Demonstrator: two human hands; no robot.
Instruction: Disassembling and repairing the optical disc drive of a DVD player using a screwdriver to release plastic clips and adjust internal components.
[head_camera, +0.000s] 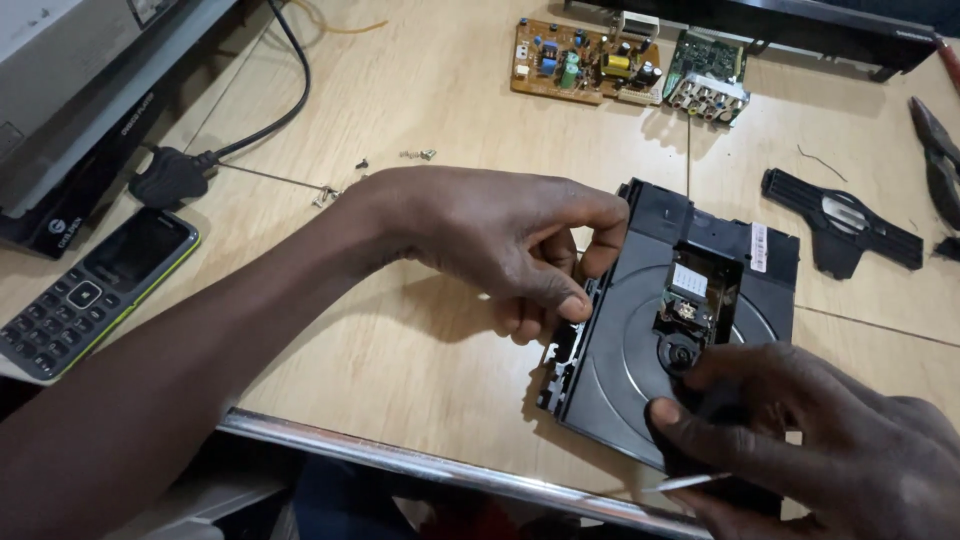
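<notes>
Counter (420, 350), pale wood, carries it all. Big grey device (60, 70) sits at top-left edge, 1 of it, w/ a black cable (285, 90) running to a plug. Black disc drive mechanism (620, 370) lies flat near the counter's front edge, right of centre, 1 unit, its laser pickup & spindle showing in the opening. Left hand (490, 240) sits at the drive's left edge, fingers narrow, thumb and forefinger pinched on the side rail; what small part they nip I can't tell. Right hand (820, 440) rests on the drive's near-right corner, fingers curled down on the tray, pinning it; a thin pale sliver shows under that hand, kind unclear. To do this well, in my judgement: keep the right hand pressing flat so the unit doesn't skid, pull w/ the left straight along the rail, no twisting, and stay off the lens. Counts, big to small: 1 black clamp bracket (840, 225) at right, apart from the drive; 1 keypad phone (95, 295) at left; 2 circuit boards, brown one (585, 62) & green one (705, 75), side by side at top; pliers (940, 160) at far right, 1 pair, partly cut off; loose screws (415, 155) behind the left hand, approx 4–5, too small to count surely.
</notes>
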